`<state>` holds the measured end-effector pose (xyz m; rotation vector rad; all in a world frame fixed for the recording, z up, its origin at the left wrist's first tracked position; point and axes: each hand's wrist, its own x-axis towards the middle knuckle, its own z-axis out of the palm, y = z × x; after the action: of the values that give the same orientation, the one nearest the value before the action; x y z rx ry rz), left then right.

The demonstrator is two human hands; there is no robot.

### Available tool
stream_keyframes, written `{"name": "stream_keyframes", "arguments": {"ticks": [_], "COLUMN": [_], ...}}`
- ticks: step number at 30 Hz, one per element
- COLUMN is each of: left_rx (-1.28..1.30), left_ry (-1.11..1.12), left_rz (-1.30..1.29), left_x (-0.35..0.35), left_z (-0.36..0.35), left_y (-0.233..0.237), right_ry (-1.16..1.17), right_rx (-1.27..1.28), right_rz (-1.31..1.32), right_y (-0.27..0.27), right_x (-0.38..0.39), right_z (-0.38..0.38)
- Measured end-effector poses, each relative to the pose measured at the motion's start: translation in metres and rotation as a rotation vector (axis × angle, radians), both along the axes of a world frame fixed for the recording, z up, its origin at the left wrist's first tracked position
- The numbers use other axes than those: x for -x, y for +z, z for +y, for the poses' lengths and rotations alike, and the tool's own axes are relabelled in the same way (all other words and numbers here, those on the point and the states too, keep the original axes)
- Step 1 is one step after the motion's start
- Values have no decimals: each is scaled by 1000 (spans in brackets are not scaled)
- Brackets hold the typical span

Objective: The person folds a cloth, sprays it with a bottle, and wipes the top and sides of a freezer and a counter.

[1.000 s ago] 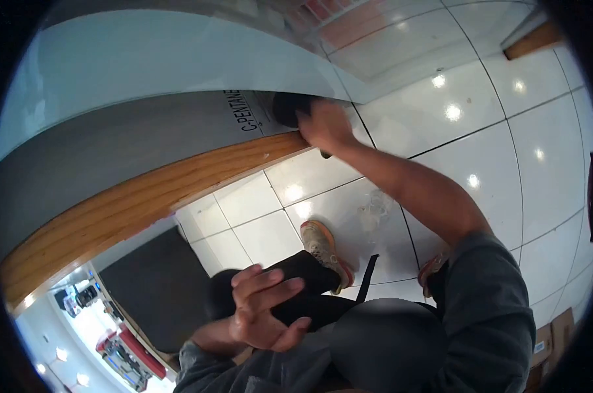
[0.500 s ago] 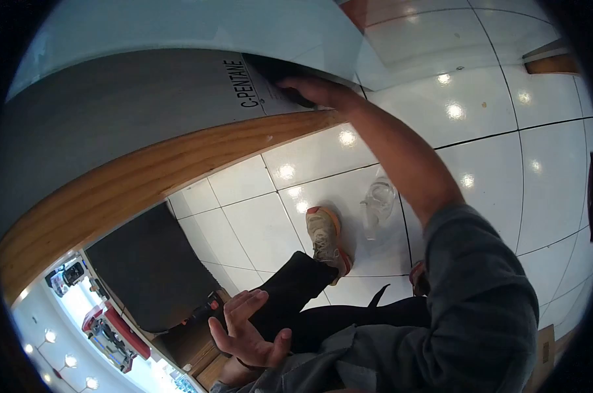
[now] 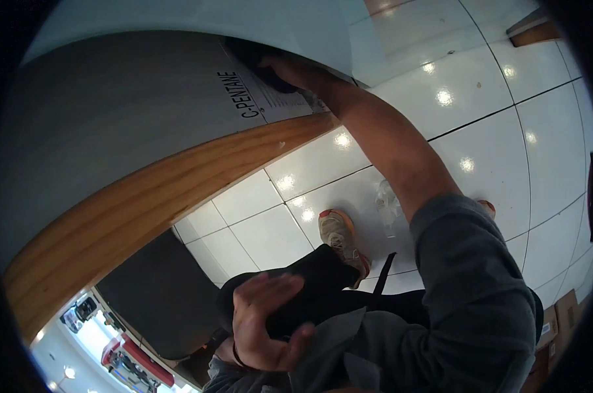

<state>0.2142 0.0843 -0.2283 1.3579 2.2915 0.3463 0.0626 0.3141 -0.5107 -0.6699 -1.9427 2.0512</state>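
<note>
At the far end of a long grey panel point(image 3: 133, 105), under a pale overhanging sheet point(image 3: 277, 33), my right hand point(image 3: 282, 71) is partly hidden in shadow. Its fingers appear bent around a dark thing point(image 3: 260, 69) pressed against the panel; its kind does not show. Beside that hand, a label printed "C-PENTANE" point(image 3: 239, 98) is on the panel. My left hand point(image 3: 264, 321) hovers in front of my body, slightly blurred, with fingers apart and nothing in it.
A wooden edge point(image 3: 152, 177) runs along the panel. Below is a white tiled floor point(image 3: 467, 190) with a clear plastic item point(image 3: 389, 208) near my shoe point(image 3: 342, 242). A dark flat surface point(image 3: 159, 295) lies at lower left, cardboard boxes point(image 3: 558, 321) at lower right.
My right hand and the dark thing have shifted up and left in view, and more of the label's small print shows. My left hand has moved right, its fingers still apart.
</note>
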Motion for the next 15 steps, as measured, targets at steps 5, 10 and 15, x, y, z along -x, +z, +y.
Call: {"name": "stream_keyframes", "arguments": {"ticks": [5,10,15], "left_rx": [48,-38,60], "left_ry": [-141,-230,-308], "left_rz": [-98,-184,-153], "left_x": [20,30,36], "left_z": [15,28,44], "left_y": [-19,-33,-34], "right_ry": [244,522,85], "right_rx": [387,595,32], "right_rz": [-53,-152,-16], "right_y": [-43,-90,-29], "right_x": [-29,-48,-3], "right_z": [-10,-17,-8]}}
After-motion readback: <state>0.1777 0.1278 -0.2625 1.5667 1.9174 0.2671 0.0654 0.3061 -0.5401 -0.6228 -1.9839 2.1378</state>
